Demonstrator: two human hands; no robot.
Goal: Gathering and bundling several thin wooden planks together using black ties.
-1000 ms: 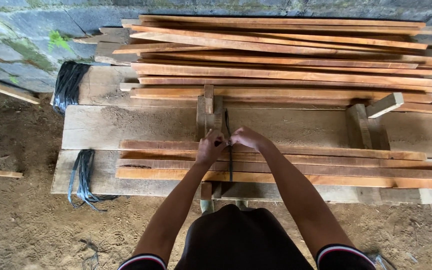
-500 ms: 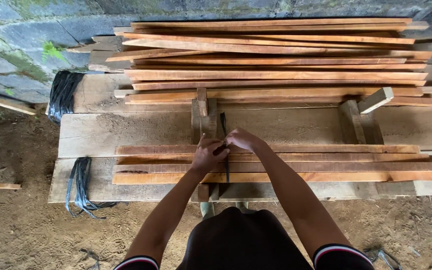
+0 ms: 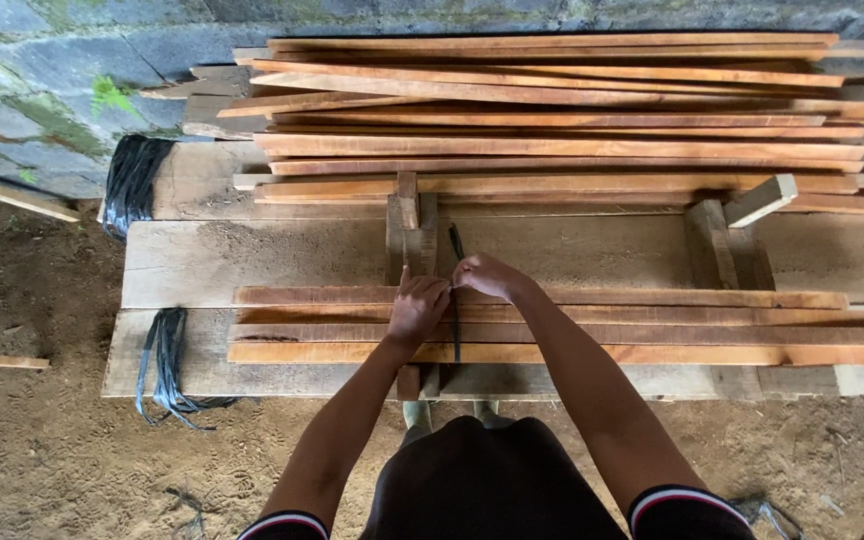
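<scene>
Three long reddish wooden slats (image 3: pixel 652 325) lie side by side across a plank workbench (image 3: pixel 252 260). A thin black strap (image 3: pixel 456 335) runs over the slats near their middle. My left hand (image 3: pixel 418 305) and my right hand (image 3: pixel 486 274) meet at the far edge of the slats, both pinching the strap's upper end. The fingers hide how the strap ends are joined. A small wooden block support (image 3: pixel 410 225) stands just behind my hands.
A big stack of similar slats (image 3: pixel 562 120) fills the back of the bench by a stone wall. Black strap bundles hang at the left end (image 3: pixel 134 180) and the front left edge (image 3: pixel 165 360). A second wooden support (image 3: pixel 722 235) stands right. Dirt floor lies below.
My hands stay at the strap with only small finger movements; the view has shifted slightly.
</scene>
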